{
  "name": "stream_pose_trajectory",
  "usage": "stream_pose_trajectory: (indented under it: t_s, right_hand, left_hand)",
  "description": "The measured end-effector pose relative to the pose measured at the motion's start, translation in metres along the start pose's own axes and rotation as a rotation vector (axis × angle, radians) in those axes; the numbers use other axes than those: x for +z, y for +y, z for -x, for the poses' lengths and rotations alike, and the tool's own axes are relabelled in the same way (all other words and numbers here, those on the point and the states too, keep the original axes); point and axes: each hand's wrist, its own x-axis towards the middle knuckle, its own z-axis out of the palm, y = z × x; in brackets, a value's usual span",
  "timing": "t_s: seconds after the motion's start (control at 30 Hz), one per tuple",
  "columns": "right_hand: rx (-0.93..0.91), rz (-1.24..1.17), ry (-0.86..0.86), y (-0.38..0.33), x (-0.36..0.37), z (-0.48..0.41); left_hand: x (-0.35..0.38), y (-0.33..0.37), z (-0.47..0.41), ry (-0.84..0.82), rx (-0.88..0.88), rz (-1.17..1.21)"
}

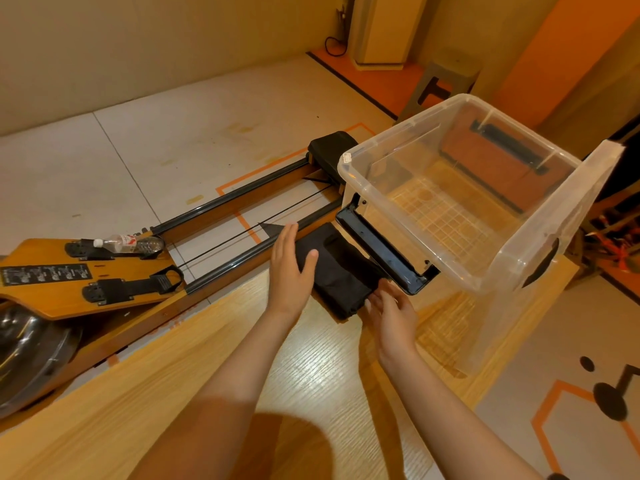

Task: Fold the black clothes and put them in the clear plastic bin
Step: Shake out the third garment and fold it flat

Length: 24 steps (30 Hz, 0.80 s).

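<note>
Black clothes (337,268): folded into a compact bundle and laid at the far edge of the table (207,375), just beside the bin's black latch (381,252); likely parked there so that the lift is short.
Clear plastic bin (554,216): set on the table's right end, lid off, nothing seen inside; the mouth is left open to receive the bundle.
Left hand (289,268): held flat with fingers straight over the bundle's left part, thumb tip on the cloth; nothing is gripped. Judged to be steadying or smoothing the fold.
Right hand (391,311): brought to the bundle's near right corner, fingers extended onto the edge; whether cloth is pinched cannot be told, as the fingers are blurred.
Hands: kept apart, one at each side of the bundle, as is suited to a two-sided scoop.
Stage: folding judged done or nearly done; transfer not yet made.
Risk: the fold may be lost if only one side is lifted.
Off-table: a rowing machine (104,271) is seen on the floor at left, with a water bottle (133,244) laid on it.
</note>
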Motion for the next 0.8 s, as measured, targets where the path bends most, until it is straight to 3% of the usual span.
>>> stream_pose_trajectory:
  t_s: [0.17,0.33,0.5,0.67,0.8]
  right_hand:
    - [-0.007,0.113,0.037,0.003,0.002,-0.008]
    - [0.071,0.059,0.052,0.001,0.000,-0.016]
    - [0.029,0.146,0.049,-0.002,-0.003,-0.015]
    - [-0.231,0.431,0.054,0.000,-0.012,0.001]
    - [-0.764,1.007,-0.069,0.017,-0.032,0.012]
  left_hand:
    - [0.020,-0.010,0.023,-0.165,0.182,-0.530]
    - [0.019,-0.013,0.013,-0.265,0.123,-0.669]
    - [0.014,-0.003,0.015,-0.298,0.108,-0.706]
    - [0.006,0.009,0.039,-0.198,0.179,-0.695]
    - [0.010,0.013,0.051,-0.256,0.211,-0.728]
